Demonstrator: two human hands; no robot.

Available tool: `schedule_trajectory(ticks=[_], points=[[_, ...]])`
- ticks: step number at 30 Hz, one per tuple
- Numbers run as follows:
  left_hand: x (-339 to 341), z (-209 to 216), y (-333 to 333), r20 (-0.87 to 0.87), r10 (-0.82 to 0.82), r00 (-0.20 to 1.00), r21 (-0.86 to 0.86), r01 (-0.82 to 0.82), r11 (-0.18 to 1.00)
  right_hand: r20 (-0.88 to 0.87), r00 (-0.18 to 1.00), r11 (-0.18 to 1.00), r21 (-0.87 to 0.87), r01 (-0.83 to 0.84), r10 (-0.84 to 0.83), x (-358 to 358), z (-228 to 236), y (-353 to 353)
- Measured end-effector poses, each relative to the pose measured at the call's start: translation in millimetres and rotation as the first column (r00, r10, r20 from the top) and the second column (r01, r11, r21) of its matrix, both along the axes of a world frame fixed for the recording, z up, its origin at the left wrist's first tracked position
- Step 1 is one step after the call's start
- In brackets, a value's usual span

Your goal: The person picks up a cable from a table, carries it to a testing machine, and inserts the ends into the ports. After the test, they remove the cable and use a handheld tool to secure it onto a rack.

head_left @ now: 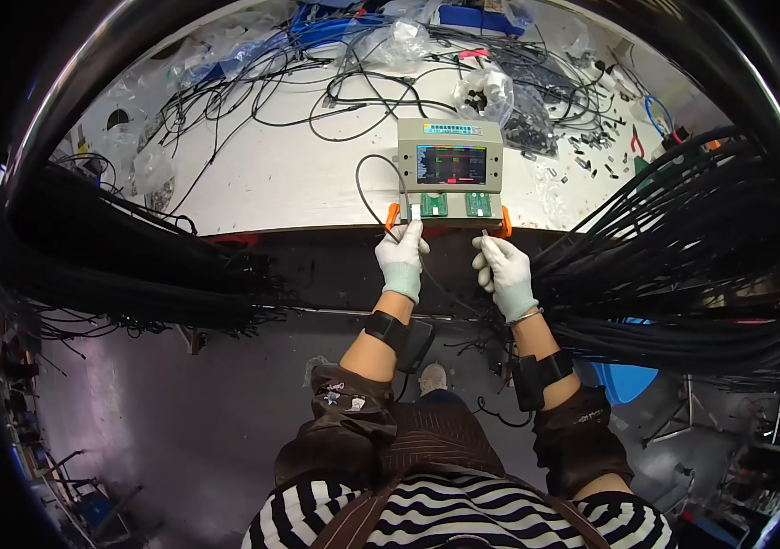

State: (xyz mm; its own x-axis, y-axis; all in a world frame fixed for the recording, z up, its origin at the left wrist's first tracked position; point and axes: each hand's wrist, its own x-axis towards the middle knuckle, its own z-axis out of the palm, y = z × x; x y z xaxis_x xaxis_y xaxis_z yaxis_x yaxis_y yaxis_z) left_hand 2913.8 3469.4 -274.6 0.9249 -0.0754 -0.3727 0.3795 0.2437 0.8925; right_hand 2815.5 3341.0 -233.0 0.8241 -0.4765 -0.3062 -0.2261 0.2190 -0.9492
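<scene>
A beige cable tester (449,131) with a lit colour screen (451,165) stands at the table's near edge. Two small green circuit boards sit below its screen. In a white glove, my left hand (400,254) pinches a pale cable plug (415,211) against the tester's front, beside the left board (434,205). Whether the plug is fully seated I cannot tell. A thin black cable (359,188) loops up beside that hand. My right hand (507,270), also gloved, is closed just below the right board (479,204); a small tip shows at its fingertips, too small to name.
Thick bundles of black cables hang at the left (116,247) and right (683,265). Loose cables (344,101), plastic bags (399,44) and scattered small black parts (596,151) lie on the white table (289,174). Red-handled pliers (637,146) lie at the right.
</scene>
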Motion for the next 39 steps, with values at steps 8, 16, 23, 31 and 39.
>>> schedule_trajectory(ticks=[8, 16, 23, 31, 39], points=[[2, -3, -4, 0.040, 0.016, 0.999, 0.009, -0.016, 1.000, -0.073, 0.991, 0.994, -0.005, 0.113, -0.113, 29, -25, -12], [4, 2, 0, 0.008, -0.028, 1.000, 0.048, 0.028, 0.998, 0.028, 0.984, 0.976, 0.129, 0.174, -0.179, 36, -35, -7], [3, 3, -1, 0.028, -0.036, 0.999, 0.037, 0.035, 0.999, 0.059, 0.958, 0.956, 0.111, 0.272, -0.280, 50, -44, 1], [4, 3, 3, 0.030, -0.063, 0.998, 0.051, 0.062, 0.997, 0.057, 0.981, 0.975, 0.138, 0.174, -0.183, 44, -45, -8], [4, 4, 3, 0.035, -0.085, 0.996, 0.052, 0.083, 0.995, 0.037, 0.978, 0.962, 0.190, 0.194, -0.205, 46, -47, -12]])
